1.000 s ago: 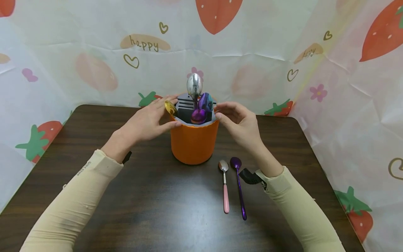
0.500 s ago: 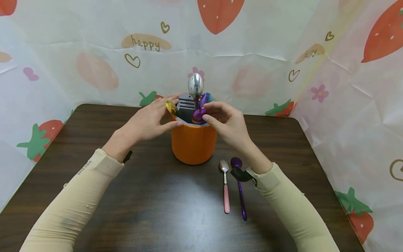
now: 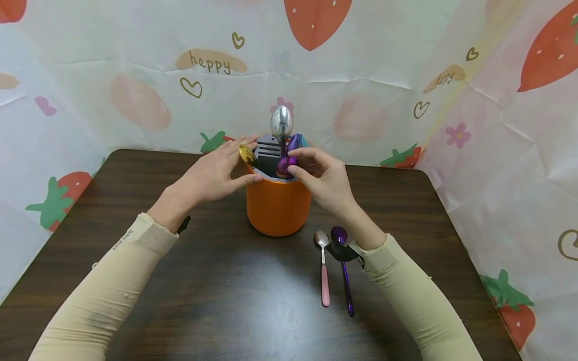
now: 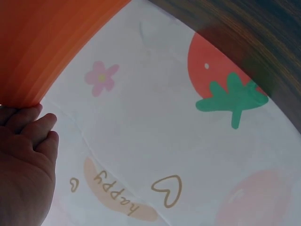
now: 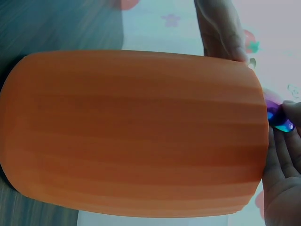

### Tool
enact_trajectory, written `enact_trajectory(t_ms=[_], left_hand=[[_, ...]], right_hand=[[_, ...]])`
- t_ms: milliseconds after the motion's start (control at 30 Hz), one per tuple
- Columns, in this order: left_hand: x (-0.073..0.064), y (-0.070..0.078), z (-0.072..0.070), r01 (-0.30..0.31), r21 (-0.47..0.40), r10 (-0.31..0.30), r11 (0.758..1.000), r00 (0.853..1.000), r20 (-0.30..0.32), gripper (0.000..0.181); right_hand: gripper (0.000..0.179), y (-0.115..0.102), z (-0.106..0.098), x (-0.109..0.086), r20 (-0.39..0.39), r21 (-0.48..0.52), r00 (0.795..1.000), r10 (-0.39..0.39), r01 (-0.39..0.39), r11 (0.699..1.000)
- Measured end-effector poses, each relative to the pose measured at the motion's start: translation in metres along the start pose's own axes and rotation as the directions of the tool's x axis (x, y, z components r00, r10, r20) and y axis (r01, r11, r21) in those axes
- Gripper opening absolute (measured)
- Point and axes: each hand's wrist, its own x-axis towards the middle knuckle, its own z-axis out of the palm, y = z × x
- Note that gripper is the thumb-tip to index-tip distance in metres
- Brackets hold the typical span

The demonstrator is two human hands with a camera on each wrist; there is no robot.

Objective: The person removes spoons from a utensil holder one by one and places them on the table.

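An orange utensil holder (image 3: 277, 210) with a grey slotted insert (image 3: 267, 150) stands upright on the table. Its rim is touched by my left hand (image 3: 209, 173), thumb at the near side and extended fingers toward the far side. My right hand (image 3: 327, 180) pinches the bowl of a purple spoon (image 3: 284, 166) between thumb and fingertips, at the holder's right. The spoon's handle is hidden down inside. Behind it rise a silver spoon (image 3: 282, 123) and a purple-blue spoon (image 3: 296, 142). A gold spoon (image 3: 247, 154) leans at the left rim, beside my left fingers.
On the dark wooden table (image 3: 217, 291), a pink-handled spoon (image 3: 324, 286) and a long purple spoon (image 3: 347, 293) lie side by side, right of the holder. My right wrist strap (image 3: 341, 251) overlaps the long one. A strawberry-print sheet (image 3: 361, 65) encloses the back and sides.
My right hand has moved left from the holder's right rim to the purple spoon's bowl and taken hold of it. The left hand has stayed at the rim.
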Motion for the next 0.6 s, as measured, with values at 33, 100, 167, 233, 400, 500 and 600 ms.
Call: enact_trajectory(t_ms=[33, 100, 167, 233, 400, 500, 600], left_hand=[[0.0000, -0.0001, 0.0001, 0.000, 0.000, 0.000, 1.000, 1.000, -0.001, 0.090], [0.0000, -0.0002, 0.0006, -0.003, 0.002, 0.003, 1.000, 1.000, -0.002, 0.089], [0.0000, -0.0003, 0.0008, -0.008, 0.003, 0.008, 1.000, 1.000, -0.006, 0.089], [0.0000, -0.0005, 0.0012, -0.013, 0.003, 0.013, 1.000, 1.000, -0.009, 0.089], [-0.0001, -0.0006, 0.0018, -0.017, 0.003, 0.017, 1.000, 1.000, -0.016, 0.089], [-0.0002, 0.0001, 0.0015, -0.018, -0.002, 0.018, 1.000, 1.000, -0.021, 0.088], [-0.0001, 0.0008, 0.0012, -0.023, -0.009, 0.022, 1.000, 0.999, -0.024, 0.088]], right_hand=[[0.025, -0.0002, 0.0000, 0.0002, -0.002, -0.004, 1.000, -0.002, 0.002, 1.000], [0.024, -0.0008, 0.0004, 0.0007, -0.003, -0.008, 1.000, -0.006, 0.006, 1.000], [0.024, -0.0011, 0.0009, 0.0016, -0.003, -0.003, 1.000, -0.008, 0.008, 1.000], [0.024, -0.0014, 0.0013, 0.0022, -0.005, 0.000, 1.000, -0.007, 0.007, 1.000], [0.024, -0.0036, 0.0020, 0.0032, -0.009, 0.026, 1.000, 0.003, -0.002, 1.000], [0.024, -0.0057, 0.0019, 0.0038, -0.019, 0.046, 1.000, 0.018, -0.017, 0.999], [0.024, -0.0087, 0.0015, 0.0043, -0.030, 0.060, 0.999, 0.024, -0.022, 0.998]])
